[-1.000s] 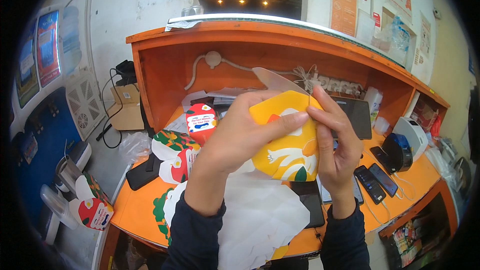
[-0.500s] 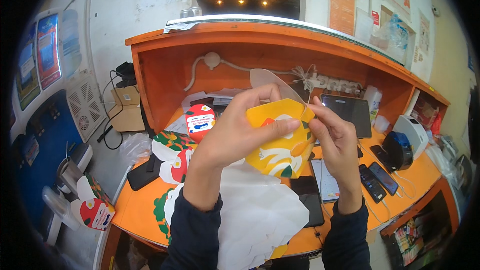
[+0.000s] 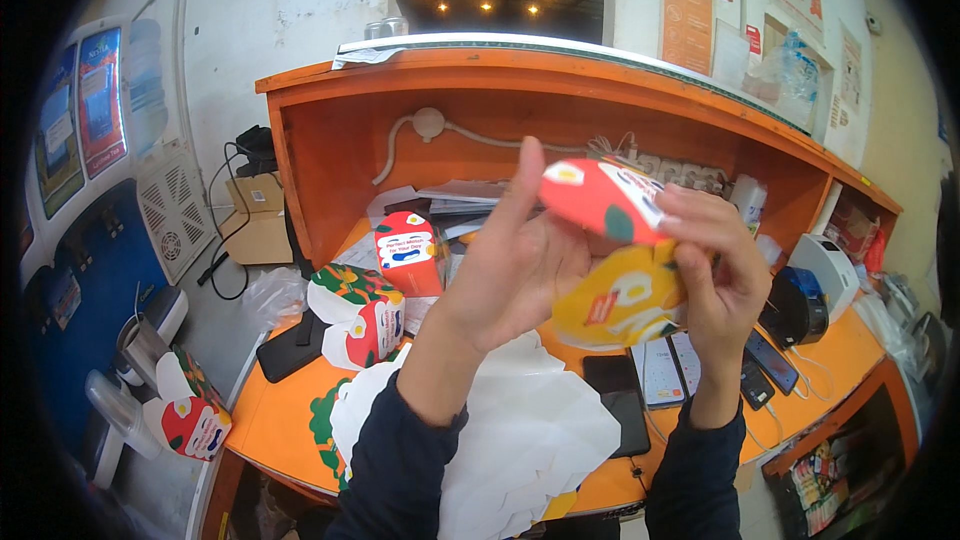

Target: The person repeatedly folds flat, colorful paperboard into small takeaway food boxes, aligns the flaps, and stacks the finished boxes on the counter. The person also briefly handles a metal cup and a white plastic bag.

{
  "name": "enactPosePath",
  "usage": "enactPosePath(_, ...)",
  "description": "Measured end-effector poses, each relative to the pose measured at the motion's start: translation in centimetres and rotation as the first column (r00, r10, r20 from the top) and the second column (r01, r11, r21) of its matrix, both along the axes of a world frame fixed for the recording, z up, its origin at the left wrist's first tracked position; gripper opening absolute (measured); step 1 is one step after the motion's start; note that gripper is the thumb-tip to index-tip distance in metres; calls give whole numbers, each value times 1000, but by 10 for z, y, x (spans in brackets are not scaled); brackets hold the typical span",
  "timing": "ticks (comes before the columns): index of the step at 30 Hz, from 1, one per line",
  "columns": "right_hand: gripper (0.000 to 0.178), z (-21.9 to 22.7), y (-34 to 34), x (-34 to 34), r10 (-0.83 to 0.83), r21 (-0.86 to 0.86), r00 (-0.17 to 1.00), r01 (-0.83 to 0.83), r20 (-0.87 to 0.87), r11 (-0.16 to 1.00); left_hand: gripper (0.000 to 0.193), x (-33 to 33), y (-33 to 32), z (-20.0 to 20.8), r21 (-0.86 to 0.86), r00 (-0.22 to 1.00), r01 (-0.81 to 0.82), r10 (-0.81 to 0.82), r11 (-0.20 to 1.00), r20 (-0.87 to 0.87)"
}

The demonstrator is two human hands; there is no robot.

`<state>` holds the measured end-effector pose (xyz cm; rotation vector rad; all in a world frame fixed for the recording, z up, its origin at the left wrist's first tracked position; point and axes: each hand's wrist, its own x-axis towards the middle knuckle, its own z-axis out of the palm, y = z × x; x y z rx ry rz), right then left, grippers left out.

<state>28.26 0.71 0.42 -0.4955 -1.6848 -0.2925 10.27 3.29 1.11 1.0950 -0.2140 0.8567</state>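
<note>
The printed carton (image 3: 618, 260), raised above the orange counter (image 3: 285, 410), looks half-formed, its red flap bent over but unclosed, right hand (image 3: 712, 275) pinching that flap, left hand (image 3: 520, 275) flat behind with fingers extended; finished boxes (image 3: 365, 315) sit on the counter left.

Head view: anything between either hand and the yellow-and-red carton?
Nothing visible. The right hand pinches the yellow-and-red carton directly, and the left hand touches its other side, fingers spread.
</note>
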Motion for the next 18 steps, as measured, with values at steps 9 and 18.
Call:
enactPosePath(9,16,-5,-5,5,108,100,994,-107,-5,989,50,-10,2,-6,170,881,-300,341,939,-327)
enactPosePath(18,74,-7,23,-2,59,18,990,-57,-124,998,65,-11,-4,-6,296,913,-154,250,943,-324)
